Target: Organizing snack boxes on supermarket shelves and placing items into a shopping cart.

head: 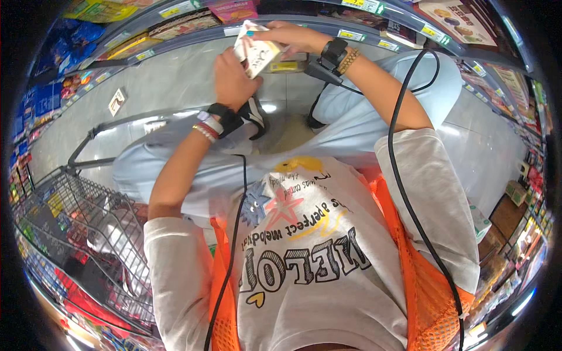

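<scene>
Both of my hands are on a small white packaged box (258, 51) with dark writing and a brown patch, tilted in front of the bottom shelf. My left hand (235, 78) grips its lower left side. From the upper right my right hand (294, 38) holds it, with a teal-nailed finger across the top of its face. Beneath my right hand, a yellow label (284, 66) shows low down by the shelf. A pink package (235, 11) sits on the shelf just beyond the box.
Store shelves with price-tag rails (364, 36) curve around the front and sides. On my left stands a wire shopping cart (109, 219) holding goods. A small white card or packet (117, 102) lies on the grey tiled floor (175, 79). Black cables (397, 127) hang along my body.
</scene>
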Available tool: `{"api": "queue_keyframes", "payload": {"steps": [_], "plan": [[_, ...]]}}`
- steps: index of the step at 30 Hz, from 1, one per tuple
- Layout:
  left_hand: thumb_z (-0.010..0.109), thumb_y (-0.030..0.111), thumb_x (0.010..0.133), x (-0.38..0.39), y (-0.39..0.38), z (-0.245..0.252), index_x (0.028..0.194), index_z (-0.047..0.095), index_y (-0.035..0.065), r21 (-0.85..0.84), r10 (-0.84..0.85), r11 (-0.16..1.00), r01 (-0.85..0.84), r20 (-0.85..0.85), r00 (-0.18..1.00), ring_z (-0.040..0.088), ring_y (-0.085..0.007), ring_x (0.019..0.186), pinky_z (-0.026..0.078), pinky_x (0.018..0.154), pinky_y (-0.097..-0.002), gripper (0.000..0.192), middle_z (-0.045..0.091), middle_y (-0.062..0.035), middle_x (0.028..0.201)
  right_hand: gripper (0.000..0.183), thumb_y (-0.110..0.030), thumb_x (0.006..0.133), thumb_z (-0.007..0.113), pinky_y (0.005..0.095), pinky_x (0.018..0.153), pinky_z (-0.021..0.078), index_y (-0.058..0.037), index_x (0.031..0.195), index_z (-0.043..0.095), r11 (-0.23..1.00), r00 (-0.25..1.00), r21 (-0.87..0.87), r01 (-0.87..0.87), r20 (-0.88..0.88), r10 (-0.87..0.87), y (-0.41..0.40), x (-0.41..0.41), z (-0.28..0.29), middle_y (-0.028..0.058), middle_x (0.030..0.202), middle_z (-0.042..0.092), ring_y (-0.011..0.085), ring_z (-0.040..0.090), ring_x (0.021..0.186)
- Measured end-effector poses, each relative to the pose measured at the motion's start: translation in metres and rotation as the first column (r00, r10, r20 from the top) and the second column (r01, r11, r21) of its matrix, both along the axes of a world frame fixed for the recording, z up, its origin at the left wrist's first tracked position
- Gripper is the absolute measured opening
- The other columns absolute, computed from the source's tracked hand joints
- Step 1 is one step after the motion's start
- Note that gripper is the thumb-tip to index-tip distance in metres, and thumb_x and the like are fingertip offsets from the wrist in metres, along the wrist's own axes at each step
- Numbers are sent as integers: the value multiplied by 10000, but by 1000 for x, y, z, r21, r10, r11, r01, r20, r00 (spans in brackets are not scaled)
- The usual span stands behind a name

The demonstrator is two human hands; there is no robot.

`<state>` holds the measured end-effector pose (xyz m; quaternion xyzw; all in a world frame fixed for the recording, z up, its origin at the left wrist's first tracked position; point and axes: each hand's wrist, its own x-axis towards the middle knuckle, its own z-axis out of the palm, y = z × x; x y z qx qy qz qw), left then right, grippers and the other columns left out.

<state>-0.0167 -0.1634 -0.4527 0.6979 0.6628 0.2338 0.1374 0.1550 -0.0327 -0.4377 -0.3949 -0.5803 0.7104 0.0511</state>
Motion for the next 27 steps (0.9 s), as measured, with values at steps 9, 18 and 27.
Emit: {"api": "queue_keyframes", "payload": {"steps": [9,18,27], "plan": [[830,270,666,53,2,-88,1435,217,-63,-261,304,926,-272,91,948,491,-459,1104,414,957,-496,1038,487,-303,1212,617,-577,721,733,411,747,533,-34,1005,658,561,870,802,-204,411,-272,2,39,8,158,906,708,333,694,853],[564,402,954,66,38,-186,1282,506,94,-788,845,518,333,532,-55,638,-377,1010,547,884,-502,454,620,-205,1163,473,-405,811,762,342,761,510,-35,1054,597,622,936,736,268,-45,-350,-7,53,-22,126,934,688,232,663,839],[547,467,969,90,33,-209,1353,446,67,-731,792,555,398,610,16,629,-350,1091,525,943,-465,564,579,-225,1277,607,-464,780,774,415,747,557,43,1044,569,797,896,552,246,185,-405,-9,53,-49,180,947,691,299,709,862]]}}
